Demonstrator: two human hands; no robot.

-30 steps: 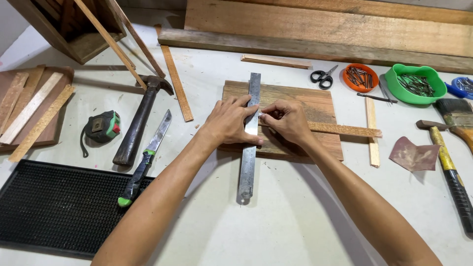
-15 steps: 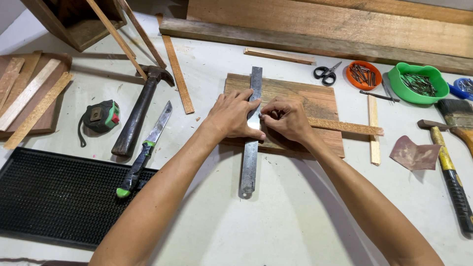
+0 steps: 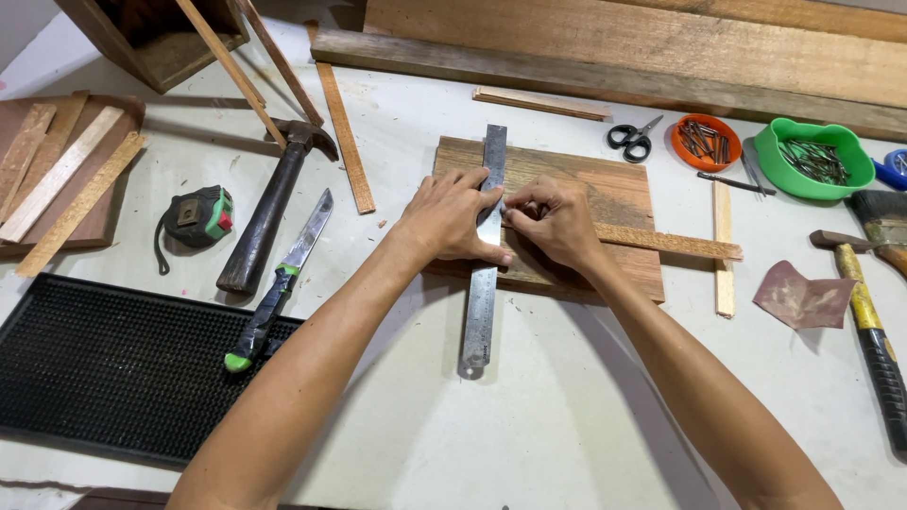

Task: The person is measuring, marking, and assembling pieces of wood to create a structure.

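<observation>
Two bare hands meet at the middle of a white table. The left hand (image 3: 452, 219) lies flat, fingers spread, pressing down on a steel ruler (image 3: 483, 255). The right hand (image 3: 556, 224) is curled just beside the ruler's right edge, fingertips pinched together; whether they hold anything is too small to tell. It rests on the end of a thin wooden strip (image 3: 667, 242) that runs out to the right.

The ruler lies lengthwise across one wooden board (image 3: 619, 194), overhanging its far and near edges. The strip crosses the same board.

To the left lie one knife (image 3: 280, 281) with a green and black handle, one hammer (image 3: 265, 218) and one tape measure (image 3: 197, 216). A black ribbed mat (image 3: 104, 364) sits at the near left. On a brown panel at the far left lie four wood slats (image 3: 59, 179).

To the right are one pair of scissors (image 3: 633, 139), one orange dish (image 3: 705, 142) and one green bowl (image 3: 813, 158), both holding nails. A piece of sandpaper (image 3: 801, 297) and a second hammer (image 3: 865, 319), yellow-handled, lie at the right edge. Long planks (image 3: 605, 47) stretch across the far side.
</observation>
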